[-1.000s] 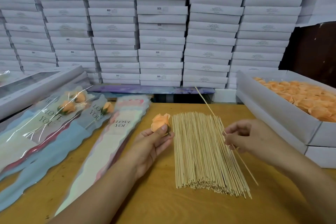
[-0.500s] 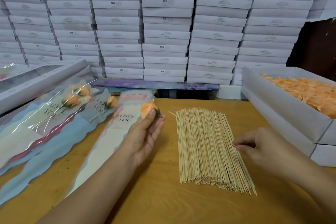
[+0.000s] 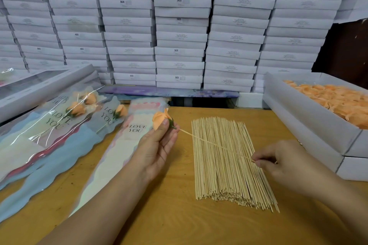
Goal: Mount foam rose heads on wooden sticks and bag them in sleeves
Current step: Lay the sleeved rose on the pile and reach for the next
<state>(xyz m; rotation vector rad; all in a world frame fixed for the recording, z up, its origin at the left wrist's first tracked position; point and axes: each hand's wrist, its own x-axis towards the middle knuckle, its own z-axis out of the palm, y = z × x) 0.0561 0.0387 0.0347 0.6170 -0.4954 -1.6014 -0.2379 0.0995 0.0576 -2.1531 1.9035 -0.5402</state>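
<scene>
Fingers of the left hand [image 3: 157, 145] pinch an orange rose head [image 3: 160, 119]; the right hand [image 3: 278, 162] pinches a wooden stick [image 3: 215, 145] whose tip meets the rose's base, above the table's [image 3: 169, 215] stick pile [image 3: 229, 161].

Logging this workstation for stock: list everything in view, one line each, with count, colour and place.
foam rose head: one, orange, green base, at left fingertips
wooden stick: one, pale, tip at the rose's base, other end pinched
stick bundle: many, pale, table centre
bagged roses: three, orange, in clear sleeves, left
empty sleeve: printed "I LOVE YOU", pastel, under left hand
open box: white, full of orange rose heads, right
stacked boxes: many, white, behind
table: wooden
left hand: holds rose head
right hand: pinches stick
</scene>
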